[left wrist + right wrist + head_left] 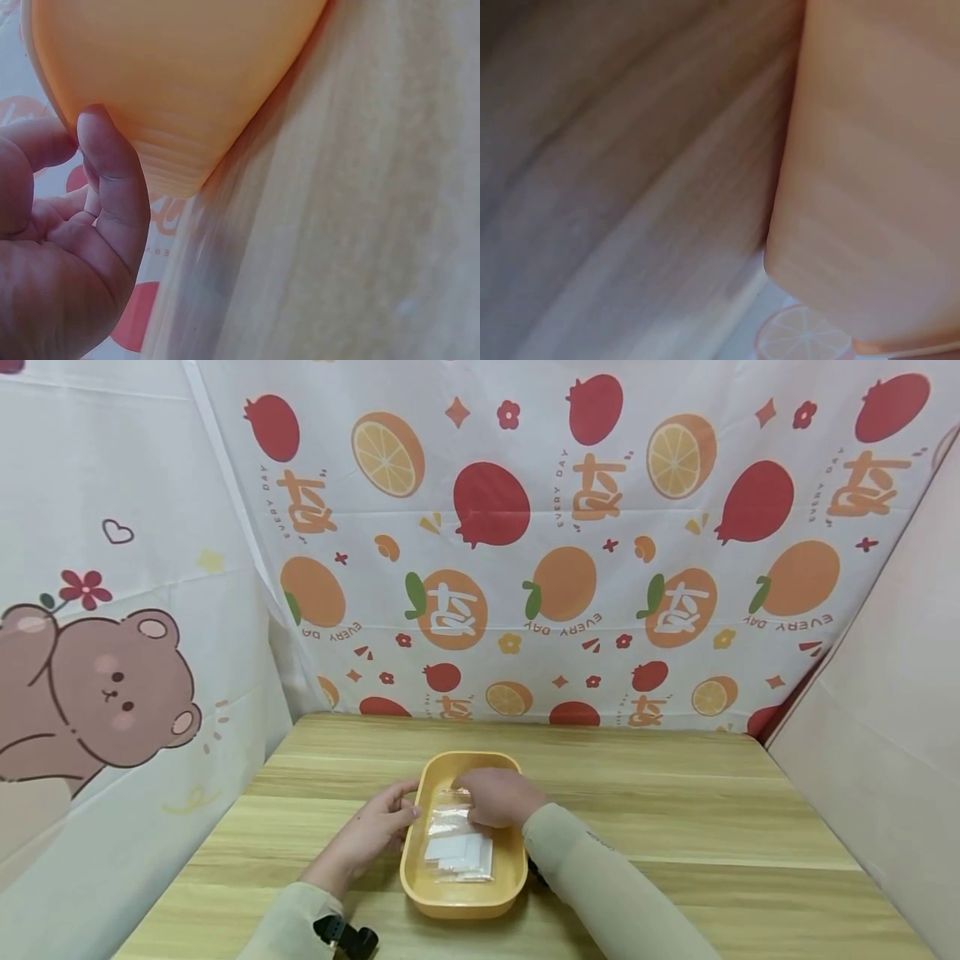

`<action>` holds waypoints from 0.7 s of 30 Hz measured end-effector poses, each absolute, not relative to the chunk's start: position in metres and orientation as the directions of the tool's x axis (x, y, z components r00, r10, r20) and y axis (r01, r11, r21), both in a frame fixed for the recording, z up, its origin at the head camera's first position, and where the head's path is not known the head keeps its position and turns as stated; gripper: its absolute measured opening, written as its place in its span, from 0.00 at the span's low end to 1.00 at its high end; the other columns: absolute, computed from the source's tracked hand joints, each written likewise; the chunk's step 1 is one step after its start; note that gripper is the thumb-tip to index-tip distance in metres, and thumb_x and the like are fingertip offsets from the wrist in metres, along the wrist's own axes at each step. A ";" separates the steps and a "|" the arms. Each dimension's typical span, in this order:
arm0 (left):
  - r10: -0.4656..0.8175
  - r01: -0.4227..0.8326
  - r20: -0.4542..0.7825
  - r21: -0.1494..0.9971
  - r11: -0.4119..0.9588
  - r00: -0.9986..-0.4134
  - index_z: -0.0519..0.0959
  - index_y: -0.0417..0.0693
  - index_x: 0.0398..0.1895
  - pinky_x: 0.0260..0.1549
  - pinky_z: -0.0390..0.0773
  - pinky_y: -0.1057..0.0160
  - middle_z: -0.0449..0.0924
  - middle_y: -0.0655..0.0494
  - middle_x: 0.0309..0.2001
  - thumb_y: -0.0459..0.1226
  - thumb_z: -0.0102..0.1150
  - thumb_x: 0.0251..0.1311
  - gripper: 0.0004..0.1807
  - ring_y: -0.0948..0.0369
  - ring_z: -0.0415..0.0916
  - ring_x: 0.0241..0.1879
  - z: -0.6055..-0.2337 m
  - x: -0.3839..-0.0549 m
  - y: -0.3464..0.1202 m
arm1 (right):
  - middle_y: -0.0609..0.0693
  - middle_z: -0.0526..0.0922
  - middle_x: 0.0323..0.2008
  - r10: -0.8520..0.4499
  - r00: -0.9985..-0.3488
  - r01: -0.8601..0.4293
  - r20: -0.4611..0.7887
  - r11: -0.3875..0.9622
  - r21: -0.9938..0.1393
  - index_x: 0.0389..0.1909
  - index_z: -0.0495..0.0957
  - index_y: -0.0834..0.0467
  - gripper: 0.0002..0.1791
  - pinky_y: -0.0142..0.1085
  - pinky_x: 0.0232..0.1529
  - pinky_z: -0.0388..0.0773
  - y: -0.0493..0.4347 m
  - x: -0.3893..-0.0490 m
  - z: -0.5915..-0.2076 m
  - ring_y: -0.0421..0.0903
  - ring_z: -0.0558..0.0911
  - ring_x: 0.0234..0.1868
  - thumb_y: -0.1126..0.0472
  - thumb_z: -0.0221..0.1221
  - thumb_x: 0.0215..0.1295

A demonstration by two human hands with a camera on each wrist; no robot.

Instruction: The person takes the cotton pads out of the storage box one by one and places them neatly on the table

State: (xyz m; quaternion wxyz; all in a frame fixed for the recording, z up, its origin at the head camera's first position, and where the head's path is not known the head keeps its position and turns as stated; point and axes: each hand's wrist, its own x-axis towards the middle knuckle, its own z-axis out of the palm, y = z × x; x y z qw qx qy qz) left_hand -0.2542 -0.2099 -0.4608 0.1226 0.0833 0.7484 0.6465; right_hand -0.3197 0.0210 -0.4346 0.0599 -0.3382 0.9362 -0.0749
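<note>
A yellow oblong tray (465, 910) with rounded corners stands on the wooden table. Inside it lie several clear plastic bags (450, 817) with white card-like pieces (459, 852) toward the near end, overlapping each other. My left hand (372, 828) holds the tray's left rim; in the left wrist view its thumb and a bent finger meet at the tray's edge. Over the tray's right side reaches my right hand (501, 797), its fingers bent down at the far end of the bags. Those fingertips are partly hidden, and I cannot tell whether they pinch a bag.
Wood-grain table (675, 827) surrounds the tray. A fruit-print cloth (525, 552) hangs behind the table, a bear-print cloth (120, 693) on the left and a pale cloth (885, 710) on the right. A black strap (345, 935) circles the left wrist.
</note>
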 end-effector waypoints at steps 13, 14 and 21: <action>0.290 -0.026 -0.068 0.989 0.147 -0.955 0.55 0.39 0.78 0.35 0.83 0.53 0.75 0.40 0.45 0.37 0.53 0.74 0.33 0.50 0.81 0.40 -0.460 -0.256 -0.212 | 0.33 0.86 0.43 -0.662 -0.739 -0.653 0.124 0.659 -0.372 0.60 0.83 0.46 0.19 0.34 0.55 0.77 0.029 -0.324 -0.435 0.33 0.82 0.46 0.61 0.52 0.75; 0.292 -0.025 -0.067 0.989 0.147 -0.954 0.54 0.38 0.78 0.34 0.83 0.53 0.75 0.41 0.45 0.37 0.53 0.74 0.33 0.50 0.81 0.39 -0.460 -0.256 -0.212 | 0.34 0.87 0.43 -0.658 -0.743 -0.636 0.121 0.639 -0.432 0.63 0.81 0.46 0.21 0.34 0.52 0.79 0.030 -0.324 -0.435 0.32 0.83 0.45 0.63 0.51 0.75; 0.282 -0.022 -0.062 0.989 0.143 -0.957 0.55 0.38 0.78 0.29 0.82 0.57 0.75 0.42 0.44 0.36 0.54 0.73 0.34 0.52 0.79 0.36 -0.464 -0.256 -0.210 | 0.44 0.86 0.49 -0.605 -0.791 -0.436 0.086 0.461 -0.773 0.71 0.72 0.45 0.25 0.33 0.45 0.81 0.036 -0.327 -0.438 0.37 0.85 0.41 0.64 0.42 0.80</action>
